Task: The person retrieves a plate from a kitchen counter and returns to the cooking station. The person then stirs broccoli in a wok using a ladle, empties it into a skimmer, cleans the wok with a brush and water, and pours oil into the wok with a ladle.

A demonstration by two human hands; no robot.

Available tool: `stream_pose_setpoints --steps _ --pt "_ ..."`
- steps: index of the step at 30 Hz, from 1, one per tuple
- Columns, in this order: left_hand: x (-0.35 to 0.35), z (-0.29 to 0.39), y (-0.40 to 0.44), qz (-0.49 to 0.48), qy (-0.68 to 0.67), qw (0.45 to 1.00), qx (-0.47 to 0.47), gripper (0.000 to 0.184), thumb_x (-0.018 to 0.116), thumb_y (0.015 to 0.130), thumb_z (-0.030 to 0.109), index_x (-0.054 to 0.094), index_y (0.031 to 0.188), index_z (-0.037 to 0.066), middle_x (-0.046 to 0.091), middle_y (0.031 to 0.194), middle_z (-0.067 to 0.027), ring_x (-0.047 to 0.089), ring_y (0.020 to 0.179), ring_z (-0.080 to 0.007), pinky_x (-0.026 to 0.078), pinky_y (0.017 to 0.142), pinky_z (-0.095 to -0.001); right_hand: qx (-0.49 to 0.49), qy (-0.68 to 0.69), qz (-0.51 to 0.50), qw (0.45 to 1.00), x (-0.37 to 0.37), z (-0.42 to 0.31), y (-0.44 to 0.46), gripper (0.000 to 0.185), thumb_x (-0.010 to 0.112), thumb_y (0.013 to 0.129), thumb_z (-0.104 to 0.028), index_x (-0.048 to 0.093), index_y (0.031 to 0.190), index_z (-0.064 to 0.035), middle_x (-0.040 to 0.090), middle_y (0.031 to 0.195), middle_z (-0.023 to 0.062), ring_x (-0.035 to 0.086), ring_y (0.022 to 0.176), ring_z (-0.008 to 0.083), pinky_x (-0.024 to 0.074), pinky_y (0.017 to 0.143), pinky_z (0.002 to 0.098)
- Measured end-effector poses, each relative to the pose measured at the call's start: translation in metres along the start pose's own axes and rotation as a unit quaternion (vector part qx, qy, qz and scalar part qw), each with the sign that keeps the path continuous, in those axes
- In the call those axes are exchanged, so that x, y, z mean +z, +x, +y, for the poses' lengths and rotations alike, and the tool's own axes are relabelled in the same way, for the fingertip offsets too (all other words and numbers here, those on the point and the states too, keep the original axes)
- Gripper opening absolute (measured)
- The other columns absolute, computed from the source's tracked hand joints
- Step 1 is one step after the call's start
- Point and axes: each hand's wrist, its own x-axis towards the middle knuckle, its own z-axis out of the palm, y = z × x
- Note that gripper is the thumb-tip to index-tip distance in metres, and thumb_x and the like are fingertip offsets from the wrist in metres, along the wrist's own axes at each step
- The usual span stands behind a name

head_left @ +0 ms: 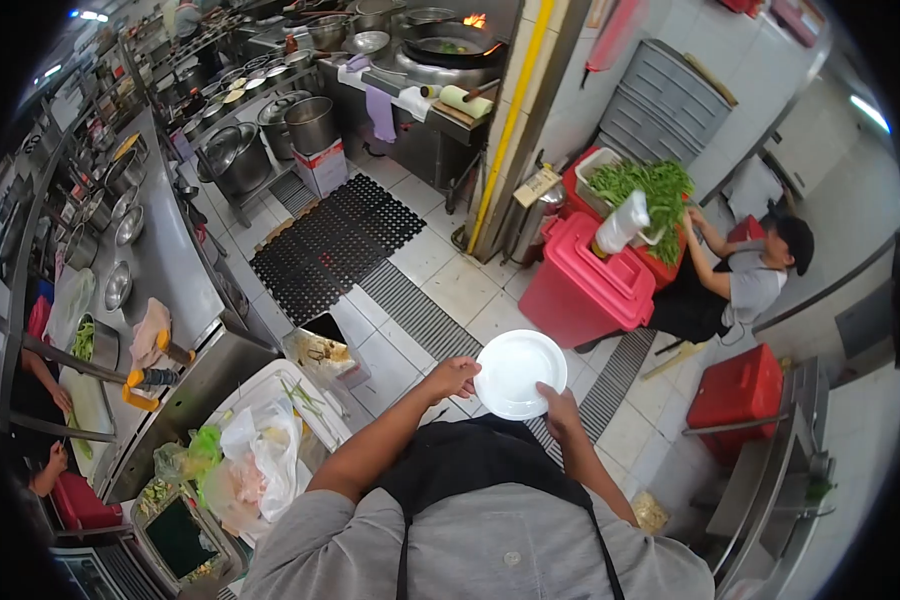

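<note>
A round white plate (518, 372) is held out in front of my black apron, between my two hands. My left hand (454, 379) grips its left rim, fingers closed on the edge. On the lower right rim, my right hand (560, 408) is closed with the thumb lying over the top of the plate. Nothing lies on the plate's face. Beneath it are the tiled floor and a strip of drain grating.
A red lidded bin (590, 270) stands ahead right, beside a seated person handling leafy greens (640, 190). Left are a steel counter (175, 240) and a waste tub with plastic bags (260, 440). A black rubber mat (335, 245) lies ahead. Flames rise by a wok (450, 45).
</note>
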Motion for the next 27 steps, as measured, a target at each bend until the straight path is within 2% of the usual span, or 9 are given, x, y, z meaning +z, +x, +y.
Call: stream_pose_setpoints --steps 4,7,8,10,17,20,24,26,27 --pt "-0.034 0.017 0.030 0.017 -0.087 0.996 0.019 0.037 0.063 0.088 0.022 0.047 0.116 0.004 0.059 0.084 -0.0076 0.059 0.067 -0.0142 0.053 0.058 -0.0295 0.031 0.007 -0.047 0.998 0.032 -0.028 0.062 0.049 0.060 0.086 -0.009 0.042 0.129 0.0077 0.059 0.114 0.0175 0.061 0.100 0.0259 0.0503 0.087 0.0358" --pt "-0.060 0.038 0.060 0.037 -0.139 0.989 0.031 0.032 0.061 0.087 0.017 0.051 0.114 0.004 0.060 0.085 -0.0057 0.054 0.061 -0.0118 0.049 0.053 -0.0260 0.056 -0.020 -0.100 0.993 0.060 -0.051 0.123 0.053 0.062 0.085 -0.010 0.041 0.131 0.0060 0.058 0.117 0.0173 0.059 0.104 0.0251 0.0504 0.087 0.0346" --pt "-0.072 0.040 0.075 0.047 -0.146 0.987 0.038 0.030 0.061 0.087 0.016 0.053 0.114 0.004 0.061 0.085 -0.0051 0.053 0.060 -0.0112 0.047 0.051 -0.0251 0.041 0.014 -0.128 0.991 0.067 -0.047 0.154 0.051 0.062 0.085 -0.011 0.043 0.130 0.0044 0.061 0.112 0.0157 0.063 0.093 0.0224 0.0542 0.071 0.0305" --pt "-0.096 0.061 0.096 0.077 -0.144 0.986 0.038 0.028 0.058 0.089 0.015 0.056 0.114 0.004 0.061 0.088 -0.0022 0.050 0.060 -0.0103 0.045 0.053 -0.0237 0.117 -0.088 -0.113 0.983 0.100 -0.086 0.189 0.047 0.060 0.086 -0.007 0.045 0.129 0.0042 0.059 0.119 0.0161 0.059 0.108 0.0254 0.0467 0.094 0.0361" --pt "-0.176 0.120 0.125 0.229 -0.205 0.946 0.098 0.028 0.058 0.086 0.014 0.058 0.112 0.002 0.064 0.094 -0.0048 0.060 0.074 -0.0138 0.051 0.060 -0.0269 0.136 -0.086 -0.270 0.949 0.205 -0.127 0.330 0.046 0.063 0.088 -0.015 0.048 0.126 0.0042 0.061 0.115 0.0137 0.061 0.101 0.0234 0.0500 0.087 0.0354" --pt "-0.209 0.121 0.121 0.287 -0.275 0.909 0.124 0.025 0.057 0.087 0.013 0.058 0.110 0.001 0.065 0.091 -0.0056 0.061 0.071 -0.0143 0.051 0.058 -0.0266 0.206 -0.098 -0.388 0.893 0.255 -0.136 0.380 0.051 0.049 0.097 -0.033 0.040 0.133 0.0017 0.056 0.122 0.0160 0.059 0.107 0.0262 0.0505 0.088 0.0413" --pt "-0.270 0.114 0.109 0.369 -0.354 0.850 0.127 0.021 0.059 0.089 0.012 0.058 0.106 0.001 0.065 0.089 -0.0051 0.061 0.069 -0.0128 0.051 0.055 -0.0248 0.197 -0.190 -0.412 0.869 0.312 -0.148 0.435 0.054 0.046 0.096 -0.046 0.046 0.124 0.0005 0.061 0.100 0.0142 0.064 0.088 0.0245 0.0547 0.063 0.0347" --pt "-0.308 0.112 0.104 0.416 -0.354 0.828 0.130 0.018 0.059 0.089 0.012 0.058 0.104 0.003 0.065 0.088 -0.0049 0.061 0.068 -0.0128 0.050 0.054 -0.0240 0.142 -0.310 -0.358 0.870 0.315 -0.121 0.478 0.040 0.054 0.093 -0.038 0.057 0.109 -0.0024 0.063 0.088 0.0113 0.064 0.075 0.0214 0.0537 0.056 0.0346" --pt "-0.327 0.111 0.102 0.430 -0.363 0.817 0.131 0.017 0.059 0.089 0.012 0.058 0.103 0.003 0.065 0.088 -0.0048 0.062 0.069 -0.0131 0.050 0.055 -0.0246 0.087 -0.409 -0.372 0.829 0.293 -0.089 0.518 0.034 0.054 0.092 -0.034 0.059 0.102 -0.0016 0.063 0.084 0.0115 0.064 0.071 0.0218 0.0537 0.056 0.0343"
